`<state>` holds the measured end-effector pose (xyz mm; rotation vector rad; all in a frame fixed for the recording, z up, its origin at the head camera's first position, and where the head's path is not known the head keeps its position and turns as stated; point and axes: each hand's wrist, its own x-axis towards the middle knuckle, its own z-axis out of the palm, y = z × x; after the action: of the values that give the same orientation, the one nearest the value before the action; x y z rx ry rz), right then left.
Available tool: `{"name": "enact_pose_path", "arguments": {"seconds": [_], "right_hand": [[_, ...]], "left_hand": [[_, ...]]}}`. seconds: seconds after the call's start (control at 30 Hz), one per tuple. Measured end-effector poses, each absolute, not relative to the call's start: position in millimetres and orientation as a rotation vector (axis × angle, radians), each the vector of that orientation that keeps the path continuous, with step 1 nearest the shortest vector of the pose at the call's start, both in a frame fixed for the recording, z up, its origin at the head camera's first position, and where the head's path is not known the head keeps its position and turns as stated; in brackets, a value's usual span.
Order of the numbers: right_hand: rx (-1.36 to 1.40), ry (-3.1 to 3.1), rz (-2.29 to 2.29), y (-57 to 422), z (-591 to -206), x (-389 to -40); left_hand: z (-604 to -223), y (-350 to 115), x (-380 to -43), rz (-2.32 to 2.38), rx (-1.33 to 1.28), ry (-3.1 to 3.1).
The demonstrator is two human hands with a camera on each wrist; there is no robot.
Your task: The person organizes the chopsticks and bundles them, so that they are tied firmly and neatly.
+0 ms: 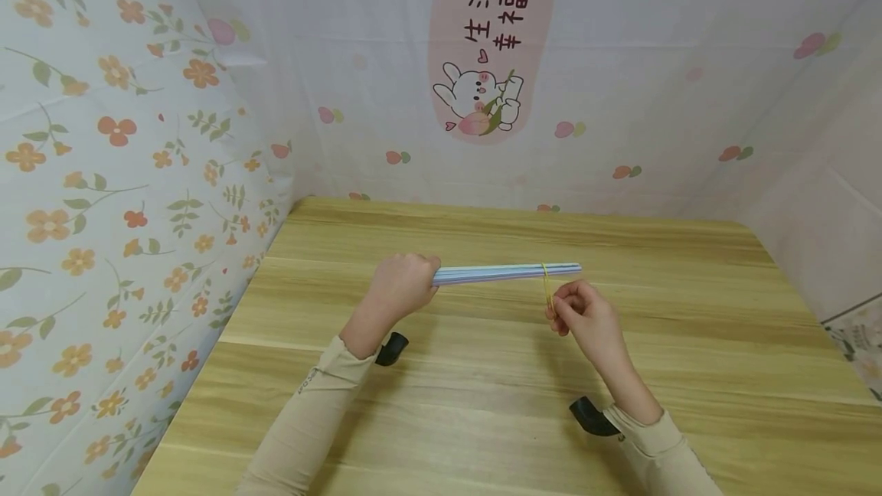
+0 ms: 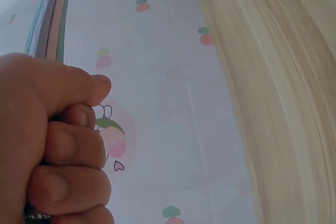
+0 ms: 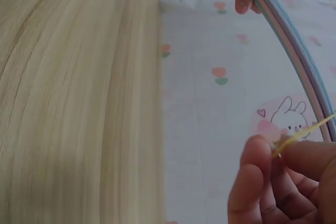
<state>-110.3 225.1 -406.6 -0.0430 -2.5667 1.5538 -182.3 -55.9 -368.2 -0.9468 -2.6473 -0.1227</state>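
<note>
My left hand (image 1: 406, 284) grips one end of a bundle of slim pastel chopsticks (image 1: 496, 272), its fingers curled round them. The bundle points to the right, held above the table in blue, lilac, pink and green tones. Near its far end a yellow rubber band (image 1: 547, 282) loops over the sticks and is stretched down toward me. Thumb and fingertips of my right hand (image 1: 586, 320) pinch the lower end of that band. In the right wrist view the band (image 3: 304, 134) runs taut from the fingertips to the chopsticks (image 3: 299, 51). The gripped ends are hidden inside the left fist (image 2: 58, 129).
Beneath both hands lies a wood-grain table (image 1: 468, 396). A white printed cloth (image 1: 372, 98) hangs along its back edge, and a flowered cloth (image 1: 158, 197) closes the left side. Black wrist mounts (image 1: 592, 417) stick out from the sleeves.
</note>
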Motion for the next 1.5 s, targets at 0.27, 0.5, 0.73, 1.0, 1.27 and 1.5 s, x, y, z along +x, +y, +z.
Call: {"name": "enact_pose_path", "arguments": {"seconds": [0.27,0.5,0.73,1.0,1.27,1.5], "right_hand": [[0.343,-2.622,1.555,228.4,-410.1,-108.1],[0.750,-2.234,1.616,216.5,-416.0,-106.3],[0.745,-2.086,1.691,205.8,-424.2,-103.6],[0.472,-2.016,1.955,201.5,-423.7,-98.2],[0.119,-1.743,2.232,199.7,-407.8,-103.6],[0.015,-1.579,2.438,209.5,-397.1,-109.0]], "left_hand": [[-370.7,-57.1,-182.0,-0.131,-0.925,-2.650],[-372.5,-57.8,-181.2,-0.125,-0.891,-2.703],[-374.0,-56.6,-180.4,-0.137,-0.863,-2.684],[-376.2,-53.3,-180.5,-0.119,-0.855,-2.635],[-378.5,-51.5,-180.9,-0.109,-0.859,-2.576],[-377.6,-50.4,-179.7,-0.114,-0.878,-2.572]]}}
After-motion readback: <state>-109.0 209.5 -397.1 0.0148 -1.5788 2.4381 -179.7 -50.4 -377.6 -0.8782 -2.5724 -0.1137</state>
